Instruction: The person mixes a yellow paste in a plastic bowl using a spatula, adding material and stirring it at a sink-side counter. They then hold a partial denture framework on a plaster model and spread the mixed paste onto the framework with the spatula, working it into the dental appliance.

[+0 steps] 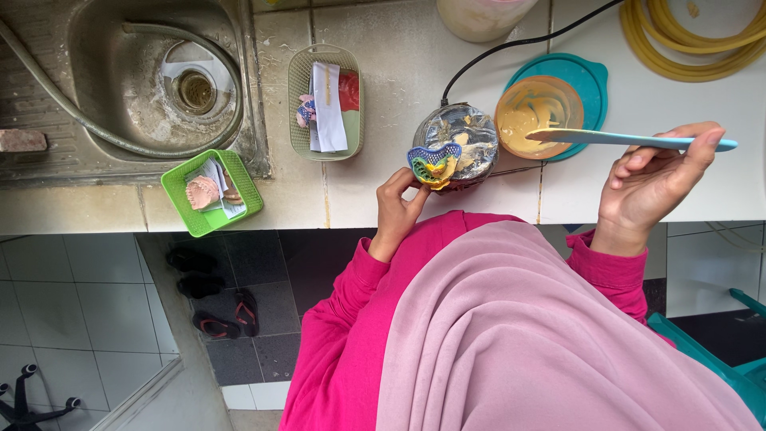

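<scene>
As seen from the head camera, the left hand [396,209] pinched a blue plastic dental impression tray [434,164] filled with yellow paste over the white tiled counter [383,96] — light, rigid, its filling probably soft; best held by the rim. The right hand [650,179] gripped a pale blue spatula [630,140] — likely slippery.

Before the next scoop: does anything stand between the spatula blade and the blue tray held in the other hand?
Nothing visible does. The right hand holds the light blue plastic spatula, its blade over the orange mixing bowl. The left hand holds the blue dental impression tray over the round vibrating plate, beside the bowl.
</scene>
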Motion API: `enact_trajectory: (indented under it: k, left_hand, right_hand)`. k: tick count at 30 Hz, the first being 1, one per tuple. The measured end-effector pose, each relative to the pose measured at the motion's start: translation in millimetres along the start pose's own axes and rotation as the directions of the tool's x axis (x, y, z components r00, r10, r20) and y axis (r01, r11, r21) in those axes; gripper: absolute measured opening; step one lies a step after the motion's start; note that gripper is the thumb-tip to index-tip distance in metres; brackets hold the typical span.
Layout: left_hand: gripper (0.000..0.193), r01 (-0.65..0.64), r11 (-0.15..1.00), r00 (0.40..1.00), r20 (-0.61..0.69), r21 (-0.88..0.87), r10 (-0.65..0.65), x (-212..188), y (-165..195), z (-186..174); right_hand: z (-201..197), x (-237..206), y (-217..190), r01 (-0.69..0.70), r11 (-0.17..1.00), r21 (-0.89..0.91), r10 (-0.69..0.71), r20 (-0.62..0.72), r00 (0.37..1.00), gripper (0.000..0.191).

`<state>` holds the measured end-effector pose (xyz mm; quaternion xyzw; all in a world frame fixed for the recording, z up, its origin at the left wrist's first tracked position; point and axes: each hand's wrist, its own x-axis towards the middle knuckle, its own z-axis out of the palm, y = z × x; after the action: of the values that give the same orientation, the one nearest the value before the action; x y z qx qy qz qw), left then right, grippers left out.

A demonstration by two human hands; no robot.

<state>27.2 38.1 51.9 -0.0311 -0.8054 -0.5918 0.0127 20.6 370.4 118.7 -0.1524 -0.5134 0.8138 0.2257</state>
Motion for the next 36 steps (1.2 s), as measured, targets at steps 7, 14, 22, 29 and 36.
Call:
enact_trajectory:
  k: [7,14,22,29,36]
  left_hand:
    - [0.013,-0.003,1.000,1.000,-0.006,0.007,0.003,-0.9,-1.3,0.6]
    - [0.014,-0.004,1.000,1.000,-0.008,-0.002,0.004,-1.3,-1.7,1.2]
    - [0.013,0.000,1.000,1.000,-0.010,0.001,0.000,-0.8,-1.1,0.9]
    - [0.013,-0.001,1.000,1.000,-0.001,-0.001,0.001,-0.2,0.1,0.1]
    - [0.012,0.032,0.999,0.999,0.015,-0.012,-0.032,-0.1,0.7,-1.0]
  right_hand:
    - [-0.4,-0.7,0.0,-0.007,1.000,0.007,0.007,-0.007,1.000,0.047]
    - [-0.7,-1.4,-0.3,-0.012,1.000,0.009,0.012,-0.012,1.000,0.048]
    - [-1.4,-2.8,-1.0,-0.008,1.000,0.016,0.008,-0.017,1.000,0.047]
    - [-0.7,-2.4,-1.3,-0.005,1.000,0.015,0.005,-0.016,1.000,0.047]
    - [-1.9,-3.2,-0.8,-0.006,1.000,0.011,0.006,-0.014,1.000,0.047]
